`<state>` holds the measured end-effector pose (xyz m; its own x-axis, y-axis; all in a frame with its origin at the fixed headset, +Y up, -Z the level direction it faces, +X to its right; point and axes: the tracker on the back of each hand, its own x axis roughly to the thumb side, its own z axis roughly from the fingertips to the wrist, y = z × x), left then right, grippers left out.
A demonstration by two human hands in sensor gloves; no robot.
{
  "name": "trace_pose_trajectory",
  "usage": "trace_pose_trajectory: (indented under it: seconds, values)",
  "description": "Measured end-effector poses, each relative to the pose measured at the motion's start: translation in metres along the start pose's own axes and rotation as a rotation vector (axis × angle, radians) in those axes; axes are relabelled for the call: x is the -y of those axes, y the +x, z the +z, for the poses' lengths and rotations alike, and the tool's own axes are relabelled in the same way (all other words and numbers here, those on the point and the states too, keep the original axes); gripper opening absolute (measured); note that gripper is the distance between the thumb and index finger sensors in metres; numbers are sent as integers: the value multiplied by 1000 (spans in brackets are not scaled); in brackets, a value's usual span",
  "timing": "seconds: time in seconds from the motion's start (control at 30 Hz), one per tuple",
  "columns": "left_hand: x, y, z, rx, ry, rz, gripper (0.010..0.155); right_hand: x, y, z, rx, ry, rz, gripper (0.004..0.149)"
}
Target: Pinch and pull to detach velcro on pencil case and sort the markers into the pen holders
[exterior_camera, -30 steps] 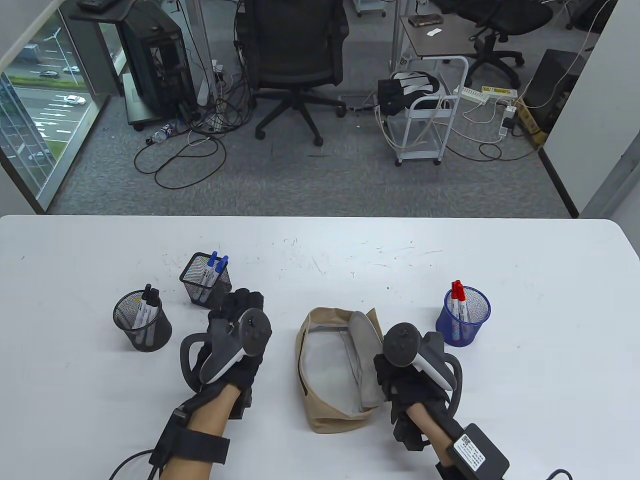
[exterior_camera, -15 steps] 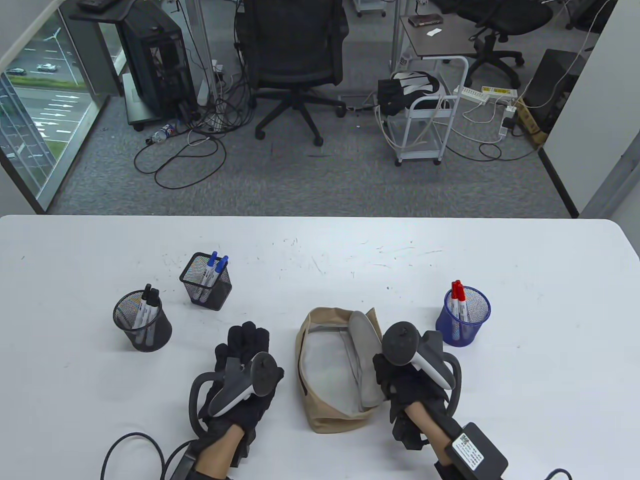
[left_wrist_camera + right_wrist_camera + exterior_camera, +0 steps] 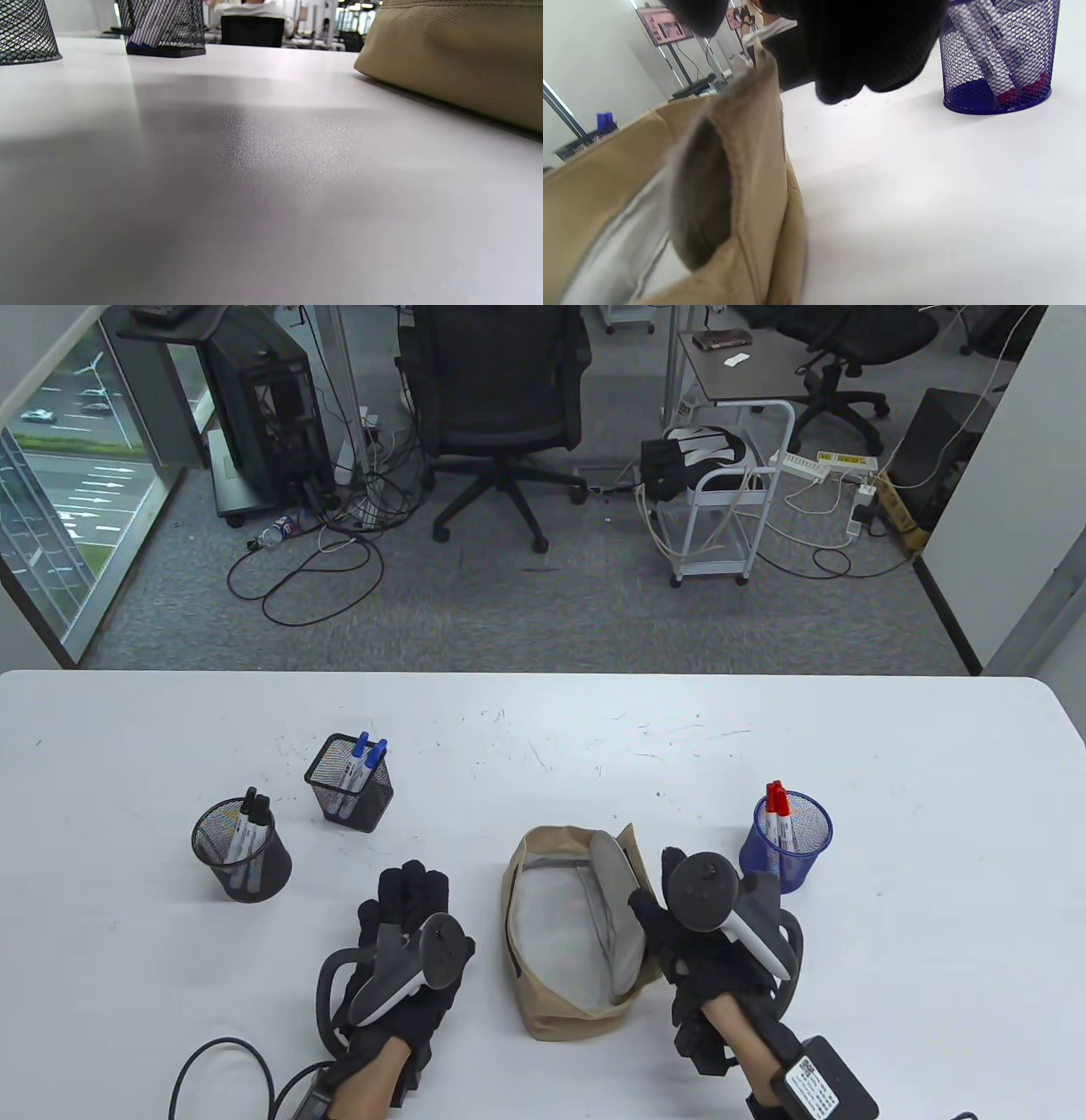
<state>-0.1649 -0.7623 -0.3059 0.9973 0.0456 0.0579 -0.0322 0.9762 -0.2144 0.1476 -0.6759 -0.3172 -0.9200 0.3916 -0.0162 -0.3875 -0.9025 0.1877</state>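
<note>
The case is seen opened and emptied near the table's front edge, markers sorted; left hand flat, right hand's fingers untellable.

On the tabletop, the pencil case lies between the left hand and right hand; two holders stand left, a third right, each holding markers.

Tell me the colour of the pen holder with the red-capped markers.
Blue mesh pen holder, clearest in the right wrist view.
</note>
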Motion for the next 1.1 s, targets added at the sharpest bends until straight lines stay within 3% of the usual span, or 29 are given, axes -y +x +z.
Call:
trace_pose_trajectory:
  seconds: [0.1,0.23,0.37,0.47,1.1]
  values:
    - [-2,-4,3,-4,21,14,85,-1,-11,7,5,-60,-8,67]
    - [-2,-4,4,1,21,26,85,-20,-37,6,-57,-95,157,68]
    - [-3,-1,5,11,31,31,85,-45,-65,-3,-126,9,304,70]
    - [-1,-2,5,4,31,27,84,-55,-77,-5,-138,75,301,72]
    - [-1,-5,3,-5,26,33,84,-59,-77,-6,-120,86,263,72]
